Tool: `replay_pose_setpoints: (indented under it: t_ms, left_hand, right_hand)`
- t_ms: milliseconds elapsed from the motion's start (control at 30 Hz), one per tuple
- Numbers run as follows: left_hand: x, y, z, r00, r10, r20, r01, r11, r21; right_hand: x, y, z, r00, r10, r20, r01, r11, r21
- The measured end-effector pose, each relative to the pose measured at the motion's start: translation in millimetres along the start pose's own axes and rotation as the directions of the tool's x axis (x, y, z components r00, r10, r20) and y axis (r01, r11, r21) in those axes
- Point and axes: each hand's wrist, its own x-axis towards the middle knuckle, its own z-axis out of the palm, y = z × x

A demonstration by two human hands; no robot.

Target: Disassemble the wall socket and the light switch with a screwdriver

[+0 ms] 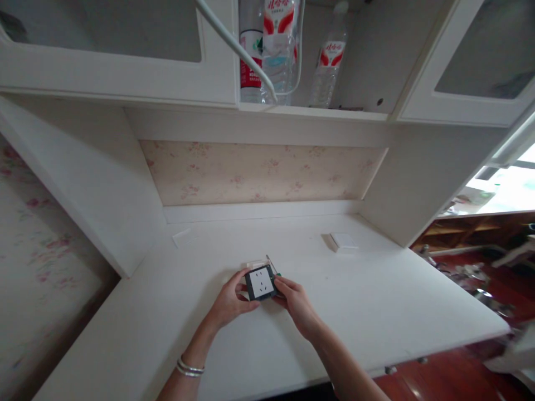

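Note:
A wall socket (261,282) with a white face and dark frame is held above the white counter, its face tilted up toward me. My left hand (229,301) grips its left side, fingers at the upper edge and thumb along the lower edge. My right hand (295,301) is closed at the socket's right edge and holds a small screwdriver (272,265). The screwdriver's thin shaft points up and away, with a bit of green by the fingers. Just behind the socket lies a pale, partly hidden piece (254,263), whose kind I cannot make out.
On the white counter (359,312), a white square plate or box (343,241) lies at the right and a clear thin scrap (181,238) at the back left. Overhead, a cabinet shelf holds plastic bottles (331,61). A pale cable (238,47) hangs in front.

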Motion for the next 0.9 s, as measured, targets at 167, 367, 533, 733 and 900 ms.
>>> replay_pose_setpoints:
  t_ms: [167, 367, 533, 733, 900]
  left_hand:
    - [-1, -5, -1.5, 1.000, 0.015, 0.009, -0.014, 0.998, -0.068]
    - [-5, 0, -2.6, 0.999, 0.045, 0.010, -0.044, 0.992, -0.122]
    - [-5, 2, -2.8, 1.000, 0.027, -0.012, -0.029, 0.987, -0.157]
    - [-3, -2, -1.2, 0.995, 0.089, -0.042, -0.093, 0.989, -0.113]
    - [-1, -6, -0.2, 0.991, 0.116, -0.067, -0.122, 0.987, -0.100]
  right_hand:
    - [0, 6, 4, 0.999, -0.017, 0.036, 0.015, 0.998, 0.055]
    - [2, 12, 7, 0.999, -0.030, 0.014, 0.028, 0.995, 0.095]
    - [-1, 14, 8, 1.000, -0.031, 0.003, 0.031, 0.992, 0.122]
    - [-2, 14, 9, 0.999, -0.031, -0.004, 0.032, 0.988, 0.149]
    - [-3, 13, 9, 1.000, -0.029, 0.001, 0.029, 0.984, 0.175]
